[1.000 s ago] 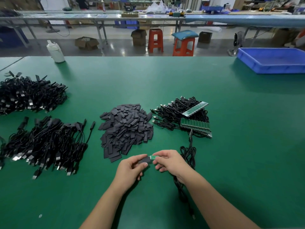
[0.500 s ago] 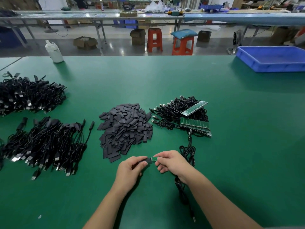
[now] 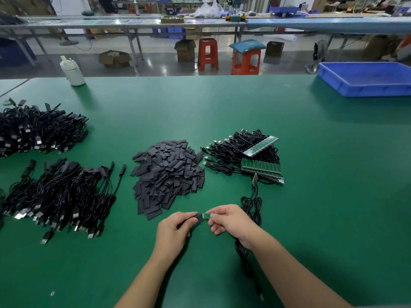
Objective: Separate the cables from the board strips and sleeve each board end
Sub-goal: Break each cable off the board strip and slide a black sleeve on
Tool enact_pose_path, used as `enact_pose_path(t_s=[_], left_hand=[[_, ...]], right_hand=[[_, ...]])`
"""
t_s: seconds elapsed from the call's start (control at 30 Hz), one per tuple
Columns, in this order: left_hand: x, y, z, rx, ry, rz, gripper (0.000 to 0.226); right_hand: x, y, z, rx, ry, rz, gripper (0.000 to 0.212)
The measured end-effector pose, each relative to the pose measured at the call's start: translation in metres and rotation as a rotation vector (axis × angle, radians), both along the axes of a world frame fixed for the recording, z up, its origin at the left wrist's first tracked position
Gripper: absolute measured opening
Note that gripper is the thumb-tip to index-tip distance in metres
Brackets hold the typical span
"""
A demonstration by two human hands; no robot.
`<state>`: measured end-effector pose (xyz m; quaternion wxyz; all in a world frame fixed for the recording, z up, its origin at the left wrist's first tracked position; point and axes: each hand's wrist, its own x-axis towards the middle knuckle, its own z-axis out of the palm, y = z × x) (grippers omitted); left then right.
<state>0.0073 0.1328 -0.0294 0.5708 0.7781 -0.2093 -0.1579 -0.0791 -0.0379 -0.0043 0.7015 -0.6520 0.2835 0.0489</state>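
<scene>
Head view: left hand (image 3: 172,232) pinches black sleeve (image 3: 195,219); right hand (image 3: 231,221) pinches green board end (image 3: 206,216).

My green tabletop (image 3: 222,112): cable heaps (image 3: 55,196) left edge, sleeve pile (image 3: 169,172) middle, blue tray (image 3: 364,90) far-right corner.

We count two hands: left hand (image 3: 172,232), right hand (image 3: 229,221). Three cable heaps (image 3: 42,130) (image 3: 60,196) (image 3: 235,152), one sleeve pile (image 3: 169,174), two board strips (image 3: 260,146) (image 3: 261,169), one blue tray (image 3: 364,85), one white bottle (image 3: 72,72), two orange stools (image 3: 208,54) (image 3: 245,61). Single cables too many to count.
</scene>
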Motion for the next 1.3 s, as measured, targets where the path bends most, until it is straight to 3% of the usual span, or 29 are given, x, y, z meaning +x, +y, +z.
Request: enact_pose_path(t_s=[1.3], left_hand=[[0.0002,0.0008,0.0045,0.033,0.014,-0.121,0.026]], right_hand=[[-0.0011,-0.0042,0.0006,-0.022,-0.013,0.088,0.017]])
